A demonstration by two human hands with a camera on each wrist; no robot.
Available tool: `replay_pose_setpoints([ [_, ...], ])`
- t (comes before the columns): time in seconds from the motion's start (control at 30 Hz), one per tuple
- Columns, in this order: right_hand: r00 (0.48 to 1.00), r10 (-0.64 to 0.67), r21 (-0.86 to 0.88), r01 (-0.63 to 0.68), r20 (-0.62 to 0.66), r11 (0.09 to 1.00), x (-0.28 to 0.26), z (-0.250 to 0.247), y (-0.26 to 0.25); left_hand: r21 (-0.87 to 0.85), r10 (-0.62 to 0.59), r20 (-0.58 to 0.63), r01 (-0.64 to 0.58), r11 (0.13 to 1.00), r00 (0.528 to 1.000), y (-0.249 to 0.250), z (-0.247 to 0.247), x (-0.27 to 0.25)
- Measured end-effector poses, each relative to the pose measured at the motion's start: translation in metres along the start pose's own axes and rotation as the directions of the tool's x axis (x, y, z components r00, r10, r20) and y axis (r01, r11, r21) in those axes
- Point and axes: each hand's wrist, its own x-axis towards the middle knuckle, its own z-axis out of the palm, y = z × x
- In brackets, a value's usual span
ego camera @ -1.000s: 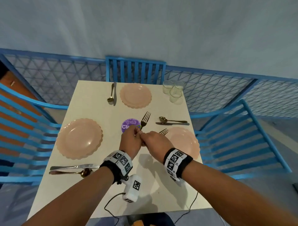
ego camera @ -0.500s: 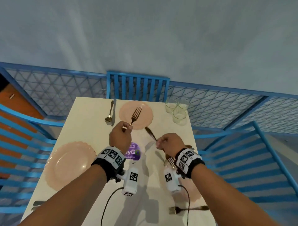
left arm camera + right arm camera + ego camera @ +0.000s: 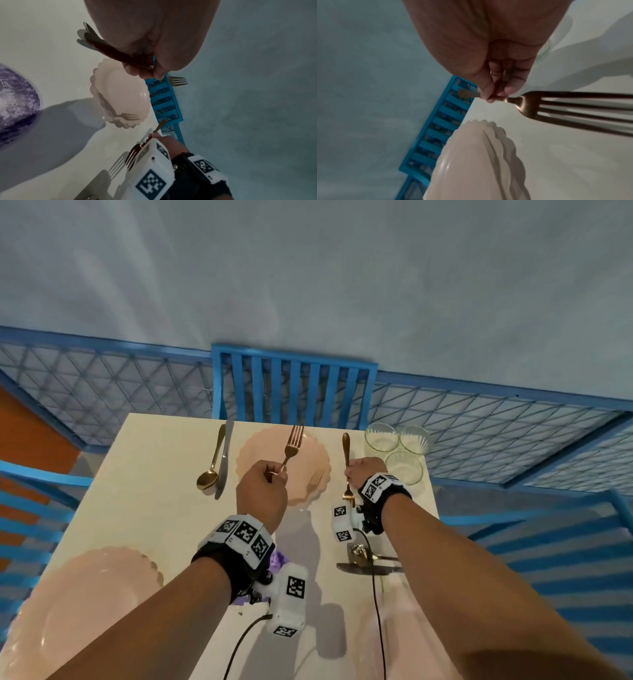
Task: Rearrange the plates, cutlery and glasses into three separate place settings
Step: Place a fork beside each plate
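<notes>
Head view | your left hand (image 3: pixel 262 491) pinches a gold metal fork (image 3: pixel 292 448) above the far scalloped pink plate (image 3: pixel 315 460) | your right hand (image 3: pixel 363 474) grips another gold fork (image 3: pixel 346 460), lengthwise toward the bench (image 3: pixel 154 474) far edge, between plate and clear glasses (image 3: pixel 397 450), nearer that slot.

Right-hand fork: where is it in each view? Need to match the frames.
Head: fork right of centre, pinched by the right hand, tines toward the camera.
Left wrist: lower centre, tines down-left.
Right wrist: tines fill the right edge.
Shared landmark: far pink plate.
</notes>
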Motion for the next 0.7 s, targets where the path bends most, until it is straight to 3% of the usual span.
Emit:
replay_pose_setpoints([
  [0.3, 0.998, -0.026, -0.099, 0.02, -0.057, 0.995, 0.038, 0.021, 0.009, 0.041, -0.019, 0.046, 0.017, 0.999, 0.999, -0.013, 0.017, 0.023],
  [0.7, 0.996, -0.018, -0.217, -0.003, -0.093, 0.976, 0.047, 0.03, -0.003, 0.007, -0.033, 0.066, 0.033, 0.999, 0.997, -0.026, 0.015, 0.026],
])
